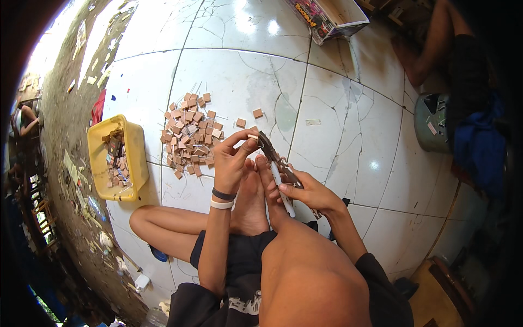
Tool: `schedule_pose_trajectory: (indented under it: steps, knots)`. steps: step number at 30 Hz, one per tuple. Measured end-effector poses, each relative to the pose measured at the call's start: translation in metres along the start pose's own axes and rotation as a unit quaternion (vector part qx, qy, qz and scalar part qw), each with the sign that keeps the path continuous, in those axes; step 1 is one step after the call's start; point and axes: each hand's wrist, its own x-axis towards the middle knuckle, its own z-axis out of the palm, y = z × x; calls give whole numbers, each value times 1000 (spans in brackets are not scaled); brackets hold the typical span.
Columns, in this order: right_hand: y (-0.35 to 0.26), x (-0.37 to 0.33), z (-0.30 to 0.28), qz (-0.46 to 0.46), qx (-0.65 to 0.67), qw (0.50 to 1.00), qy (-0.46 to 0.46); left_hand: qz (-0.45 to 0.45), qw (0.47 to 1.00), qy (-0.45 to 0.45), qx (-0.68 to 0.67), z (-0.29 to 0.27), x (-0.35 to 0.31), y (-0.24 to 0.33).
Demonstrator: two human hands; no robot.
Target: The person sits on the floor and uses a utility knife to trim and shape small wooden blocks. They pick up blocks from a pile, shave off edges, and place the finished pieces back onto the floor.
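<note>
above the feet (250, 201) | left hand (230, 162) pinches small block (253, 138) | right hand (311, 193) clasps pliers (277, 174), long axis slanting up-left, tip just right of the block

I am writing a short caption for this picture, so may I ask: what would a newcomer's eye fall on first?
Probably the heap of small brown blocks, just left of centre on the cracked white tiles. Left of it stands a yellow tub holding more pieces. Near the middle, the left hand pinches a small piece beside the head of a plier-like tool in the right hand.
</note>
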Motion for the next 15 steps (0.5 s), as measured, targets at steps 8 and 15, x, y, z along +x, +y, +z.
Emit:
schedule_pose_trajectory:
  steps: [8, 15]
  knots:
    - [6, 3, -2, 23, 0, 1000, -6, 14, 999, 0, 41, 0, -1, 3]
    - [23, 2, 12, 38, 41, 997, 50, -6, 999, -24, 21, 0, -4, 0]
